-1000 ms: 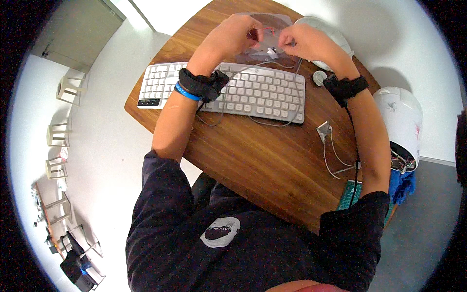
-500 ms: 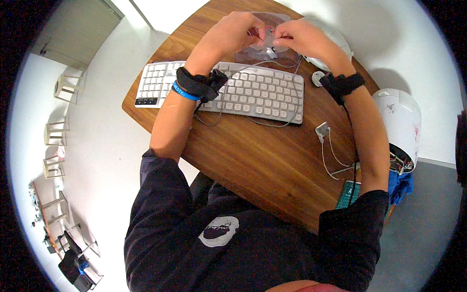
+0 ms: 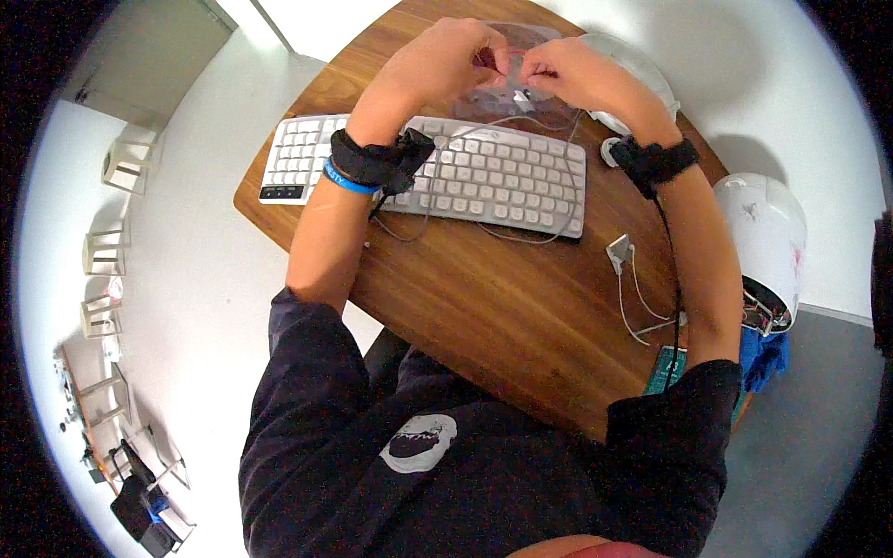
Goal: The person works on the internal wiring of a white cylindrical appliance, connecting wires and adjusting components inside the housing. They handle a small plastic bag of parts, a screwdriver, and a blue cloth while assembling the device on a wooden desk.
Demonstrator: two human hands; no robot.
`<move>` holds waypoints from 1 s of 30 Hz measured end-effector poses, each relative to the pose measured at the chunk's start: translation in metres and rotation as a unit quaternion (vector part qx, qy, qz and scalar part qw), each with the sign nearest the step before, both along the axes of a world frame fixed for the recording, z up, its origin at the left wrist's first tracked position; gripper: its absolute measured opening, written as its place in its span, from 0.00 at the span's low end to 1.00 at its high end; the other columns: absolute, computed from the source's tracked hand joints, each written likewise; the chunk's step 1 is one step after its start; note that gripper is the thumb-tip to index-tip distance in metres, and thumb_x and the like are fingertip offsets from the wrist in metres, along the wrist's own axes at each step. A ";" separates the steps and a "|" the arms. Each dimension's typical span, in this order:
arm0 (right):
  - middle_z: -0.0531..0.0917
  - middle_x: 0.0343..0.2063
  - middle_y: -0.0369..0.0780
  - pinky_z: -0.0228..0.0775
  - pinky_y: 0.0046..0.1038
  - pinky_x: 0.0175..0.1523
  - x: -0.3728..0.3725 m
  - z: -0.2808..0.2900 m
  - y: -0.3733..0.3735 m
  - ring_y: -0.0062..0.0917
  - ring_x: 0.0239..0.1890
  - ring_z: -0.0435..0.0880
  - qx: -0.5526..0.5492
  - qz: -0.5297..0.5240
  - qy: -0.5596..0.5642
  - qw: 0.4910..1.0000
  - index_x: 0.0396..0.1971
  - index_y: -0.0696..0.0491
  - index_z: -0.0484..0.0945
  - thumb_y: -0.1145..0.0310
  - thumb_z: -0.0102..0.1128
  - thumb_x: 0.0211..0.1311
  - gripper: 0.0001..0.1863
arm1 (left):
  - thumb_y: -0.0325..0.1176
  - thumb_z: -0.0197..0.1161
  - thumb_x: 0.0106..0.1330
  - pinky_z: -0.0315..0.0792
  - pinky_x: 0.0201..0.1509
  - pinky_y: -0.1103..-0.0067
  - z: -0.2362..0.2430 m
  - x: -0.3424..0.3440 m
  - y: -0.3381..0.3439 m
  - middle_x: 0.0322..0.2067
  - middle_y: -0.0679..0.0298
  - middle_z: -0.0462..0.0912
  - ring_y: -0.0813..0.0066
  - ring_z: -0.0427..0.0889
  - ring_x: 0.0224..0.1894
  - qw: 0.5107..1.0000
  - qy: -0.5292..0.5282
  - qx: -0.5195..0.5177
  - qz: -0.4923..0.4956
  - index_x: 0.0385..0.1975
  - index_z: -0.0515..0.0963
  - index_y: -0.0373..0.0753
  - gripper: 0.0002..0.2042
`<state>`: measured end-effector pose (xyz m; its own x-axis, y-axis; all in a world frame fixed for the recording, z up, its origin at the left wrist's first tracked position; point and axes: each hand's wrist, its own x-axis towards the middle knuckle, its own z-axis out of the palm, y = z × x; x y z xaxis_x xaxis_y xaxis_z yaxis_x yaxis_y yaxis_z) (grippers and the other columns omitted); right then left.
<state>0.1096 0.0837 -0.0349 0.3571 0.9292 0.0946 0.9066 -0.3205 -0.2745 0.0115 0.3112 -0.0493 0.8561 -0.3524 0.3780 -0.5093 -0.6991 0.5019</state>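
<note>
My left hand (image 3: 470,60) and my right hand (image 3: 567,73) are nearly together over a clear plastic piece (image 3: 516,37) at the top of the desk, both with fingers pinched. A thin red wire (image 3: 516,53) shows between them, but what each fingertip grips is too small to tell. A small white piece (image 3: 522,99) lies just below the fingers. Below both hands is a white keyboard (image 3: 493,177), with a grey cable (image 3: 428,214) looped over it.
The wooden desk (image 3: 484,316) holds a small silver device with white cords (image 3: 619,253), a white round object (image 3: 633,65) behind my right hand, and a green mat (image 3: 665,370). Right of it stands a white cylinder (image 3: 763,242) with blue cloth (image 3: 765,358). Chairs line the left wall.
Over the last second my two hands have drawn closer together and shifted slightly up, narrowing the gap where the red wire shows. The keyboard and desk items look unchanged.
</note>
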 end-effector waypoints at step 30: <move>0.85 0.39 0.49 0.79 0.46 0.50 -0.180 -0.038 -0.249 0.48 0.47 0.86 -0.016 -0.250 -0.093 0.964 0.44 0.55 0.80 0.72 0.56 0.67 0.09 | 0.27 0.68 0.64 0.79 0.49 0.62 0.019 -0.052 -0.179 0.38 0.55 0.88 0.49 0.86 0.43 0.949 0.002 0.115 -0.294 0.41 0.83 0.37 0.07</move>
<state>-0.0700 -0.1649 -0.0725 0.7406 0.6491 0.1740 0.6693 -0.7356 -0.1045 -0.0409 0.1320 -0.0307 0.4870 -0.8424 0.2307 -0.8438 -0.3856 0.3732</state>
